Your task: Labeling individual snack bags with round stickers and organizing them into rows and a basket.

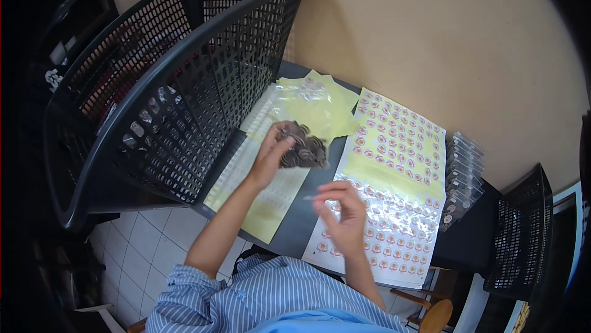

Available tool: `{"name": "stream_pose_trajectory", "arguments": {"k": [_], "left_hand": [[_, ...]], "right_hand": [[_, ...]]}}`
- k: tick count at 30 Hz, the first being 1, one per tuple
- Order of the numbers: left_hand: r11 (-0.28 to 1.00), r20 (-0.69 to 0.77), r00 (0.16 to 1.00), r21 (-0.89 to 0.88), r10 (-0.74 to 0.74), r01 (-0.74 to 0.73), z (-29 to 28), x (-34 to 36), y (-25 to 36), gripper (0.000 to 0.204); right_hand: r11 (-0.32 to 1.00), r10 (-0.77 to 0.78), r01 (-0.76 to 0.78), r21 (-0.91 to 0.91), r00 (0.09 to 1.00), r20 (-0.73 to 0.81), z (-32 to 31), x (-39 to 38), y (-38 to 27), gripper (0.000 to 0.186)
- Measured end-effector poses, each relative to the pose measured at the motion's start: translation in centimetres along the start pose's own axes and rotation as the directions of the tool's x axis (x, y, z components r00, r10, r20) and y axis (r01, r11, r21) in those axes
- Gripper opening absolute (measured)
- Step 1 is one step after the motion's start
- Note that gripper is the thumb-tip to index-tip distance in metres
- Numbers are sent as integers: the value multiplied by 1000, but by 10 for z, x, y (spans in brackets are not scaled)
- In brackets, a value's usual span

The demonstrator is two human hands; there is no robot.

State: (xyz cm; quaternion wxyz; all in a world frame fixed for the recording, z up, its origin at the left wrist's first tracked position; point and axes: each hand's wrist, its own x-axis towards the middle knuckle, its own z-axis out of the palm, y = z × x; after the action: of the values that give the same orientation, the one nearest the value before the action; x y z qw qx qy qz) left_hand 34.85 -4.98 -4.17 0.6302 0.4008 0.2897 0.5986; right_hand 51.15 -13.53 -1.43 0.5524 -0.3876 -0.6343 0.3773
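My left hand (269, 159) grips a clear plastic bag (303, 147) with several dark brown, coiled or ring-shaped pieces bunched at its bottom. The bag's loose, transparent upper part spreads away from me over yellow sheets (320, 102). To the right and nearer to me, my right hand (342, 213) is raised with thumb and forefinger drawn together. A tiny pale, see-through bit (308, 197) shows at those fingertips, too small to name. Just beyond and under that hand lies a sheet of round orange-and-white stickers (394, 176), with a bare yellow band across its middle.
On the left a tall dark perforated plastic basket (184, 80) holds several filled packets. White-and-yellow strip sheets (261, 200) lie beside it on the dark table (308, 185). Several filled clear packets (462, 173) are stacked on the right, near another dark basket (522, 234).
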Motion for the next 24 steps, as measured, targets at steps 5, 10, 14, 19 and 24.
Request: {"name": "stream_pose_trajectory", "arguments": {"k": [5, 10, 14, 19, 24], "left_hand": [[971, 103, 994, 235, 18, -42, 45, -29, 0, 41], [964, 166, 983, 238, 82, -120, 74, -51, 3, 61], [929, 253, 953, 282, 168, -239, 79, -60, -1, 68], [917, 316, 931, 285, 185, -279, 79, -63, -4, 74], [910, 320, 924, 280, 211, -305, 80, -67, -8, 73]], "right_hand": [[998, -5, 22, 56, 958, -286, -24, 24, -35, 6], [988, 59, -16, 155, 959, -278, -20, 33, -39, 8], [997, -16, 35, 66, 960, -279, -14, 39, -36, 8], [996, -78, 62, -68, 963, -259, -13, 38, -39, 7], [986, -121, 83, -141, 951, -286, -10, 38, -40, 6]]}}
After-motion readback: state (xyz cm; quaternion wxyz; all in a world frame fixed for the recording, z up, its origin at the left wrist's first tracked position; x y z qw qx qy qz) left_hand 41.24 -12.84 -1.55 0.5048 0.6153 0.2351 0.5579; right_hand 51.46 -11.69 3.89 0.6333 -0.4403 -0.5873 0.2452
